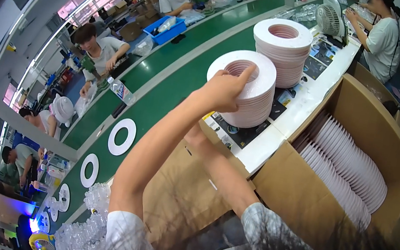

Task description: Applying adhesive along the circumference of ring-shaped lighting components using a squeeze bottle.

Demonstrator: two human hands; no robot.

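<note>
My left hand (225, 91) reaches up to a stack of flat white foam rings (253, 99) on the white workbench (264, 151). Its fingers pinch the top ring's rim at the centre hole. My right hand (195, 136) lies lower, by the stack's foot and a flattened brown cardboard sheet (184, 190); my left forearm hides most of it, so its grip cannot be seen. A second, taller stack of rings (284, 49) stands just behind the first.
At the right, an open cardboard box (367, 125) holds several rings on edge. A green conveyor belt (165, 83) at the left carries single white rings (121, 136). Clear plastic parts (83, 232) lie at lower left. Other people work along the belt; a small fan (329, 17) stands at the far end.
</note>
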